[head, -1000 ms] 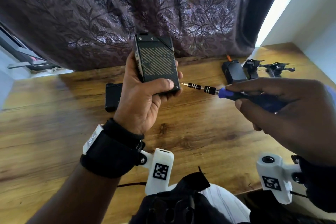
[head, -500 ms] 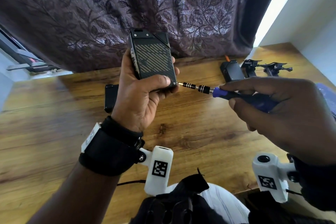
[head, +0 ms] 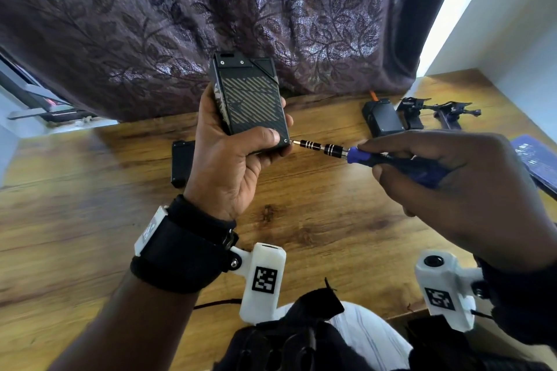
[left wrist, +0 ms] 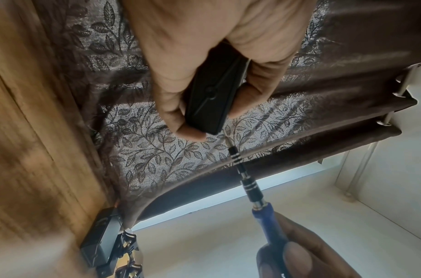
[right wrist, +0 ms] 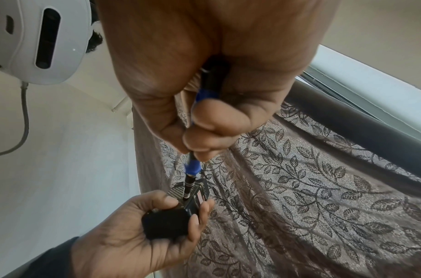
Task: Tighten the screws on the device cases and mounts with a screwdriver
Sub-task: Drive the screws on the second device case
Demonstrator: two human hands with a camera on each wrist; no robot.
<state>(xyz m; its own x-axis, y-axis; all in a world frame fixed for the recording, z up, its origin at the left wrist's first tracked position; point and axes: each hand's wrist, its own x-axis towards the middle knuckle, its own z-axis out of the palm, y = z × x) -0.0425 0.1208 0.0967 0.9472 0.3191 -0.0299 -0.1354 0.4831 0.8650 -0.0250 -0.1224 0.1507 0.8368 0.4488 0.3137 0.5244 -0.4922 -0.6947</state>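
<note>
left hand [head: 229, 159] wrapped around case [head: 251, 102], held in the air above the table [head: 90, 220] | right hand [head: 452, 187] clamped on screwdriver [head: 355, 153], tip at lower corner screw (seating unclear) | risk: tip slips out, scratches case or jabs thumb

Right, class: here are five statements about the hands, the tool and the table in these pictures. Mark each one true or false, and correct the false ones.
1. The left hand holds a black device case above the wooden table. True.
2. The right hand holds a red-handled screwdriver. False: the screwdriver has a blue handle.
3. The screwdriver tip is at the case's lower right corner. True.
4. The case lies flat on the table. False: it is held in the air, upright.
5. Another black case and black mounts lie on the table's far right. True.
</note>
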